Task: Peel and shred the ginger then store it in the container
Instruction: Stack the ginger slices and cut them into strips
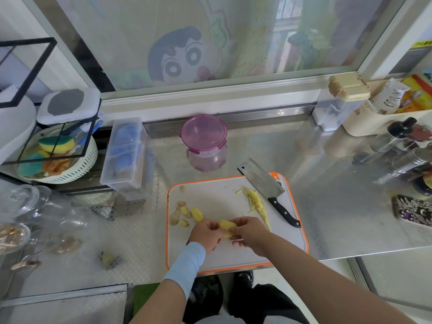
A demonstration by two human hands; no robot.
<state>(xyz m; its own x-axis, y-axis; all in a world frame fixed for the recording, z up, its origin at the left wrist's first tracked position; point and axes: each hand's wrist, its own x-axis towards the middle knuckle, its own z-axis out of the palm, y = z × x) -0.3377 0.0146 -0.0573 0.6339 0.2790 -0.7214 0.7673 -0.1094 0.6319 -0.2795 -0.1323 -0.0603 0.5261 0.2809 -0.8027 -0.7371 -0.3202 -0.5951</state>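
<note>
**Ginger piece (226,225) gripped by both hands over the cutting board (210,197)**

Head view: the left hand (205,232) and the right hand (250,232) meet low on the white, orange-rimmed cutting board. The fingers of each are curled round the same peeled yellow ginger piece, which sits between them. Whether it touches the board cannot be told.

Left of the hands, several ginger chunks (184,213) lie on the board, some yellow, some brown-skinned. To the right, a strip of ginger shreds (256,202) runs up the board. Just beside it the cleaver (261,180) lies flat, its black handle pointing toward the person.

Beyond the board, on the steel counter (339,195), stands the clear container (207,159) with its purple lid (203,134) on. A clear plastic box (126,153) stands to its left, and a patterned phone (412,210) lies far right.
</note>
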